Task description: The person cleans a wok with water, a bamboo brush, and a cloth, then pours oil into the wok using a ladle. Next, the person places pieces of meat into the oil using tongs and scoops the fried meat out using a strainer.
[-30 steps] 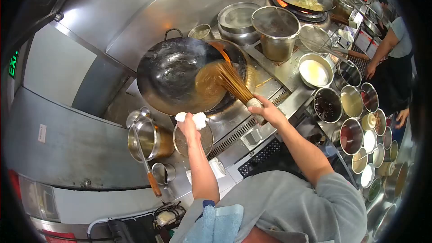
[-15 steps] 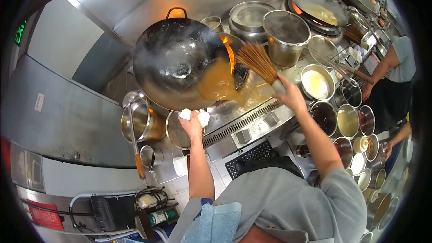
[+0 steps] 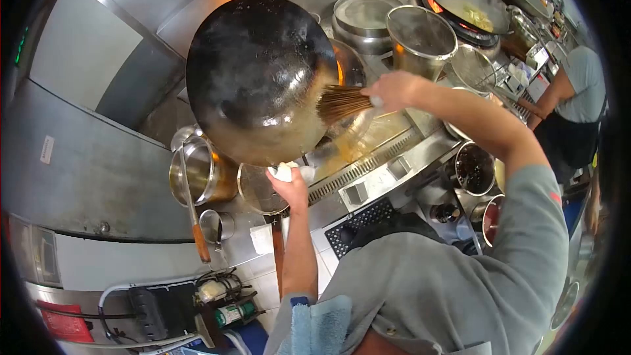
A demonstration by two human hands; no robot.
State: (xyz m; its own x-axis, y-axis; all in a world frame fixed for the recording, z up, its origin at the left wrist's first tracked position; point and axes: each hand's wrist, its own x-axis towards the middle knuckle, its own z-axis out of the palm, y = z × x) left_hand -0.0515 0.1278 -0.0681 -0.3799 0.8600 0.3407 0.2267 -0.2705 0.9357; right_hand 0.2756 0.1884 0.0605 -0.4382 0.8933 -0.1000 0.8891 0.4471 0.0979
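A large black wok (image 3: 256, 72) is tipped up over the stove, its steaming inner face showing. My left hand (image 3: 290, 186) is wrapped round a white cloth (image 3: 284, 171) at the wok's near rim. In my right hand (image 3: 394, 91) is a bundled bamboo brush (image 3: 342, 104), its bristles at the wok's right rim. Behind the brush, flame glows at the burner (image 3: 348, 66). Brownish liquid (image 3: 351, 151) lies on the steel stove top below the wok's right side.
Beyond the brush stand a steaming pot (image 3: 422, 33) and a lidded pot (image 3: 365, 13). Another wok (image 3: 467, 3) sits over fire. A steel pot (image 3: 197, 174) with a ladle (image 3: 190, 197) is at left, beside a round strainer (image 3: 259, 187). Another person (image 3: 578, 92) stands at right.
The wok has tilted up further, and its brown liquid has spilled onto the stove top. My right hand has swung the brush away to the right and then back to the wok's rim.
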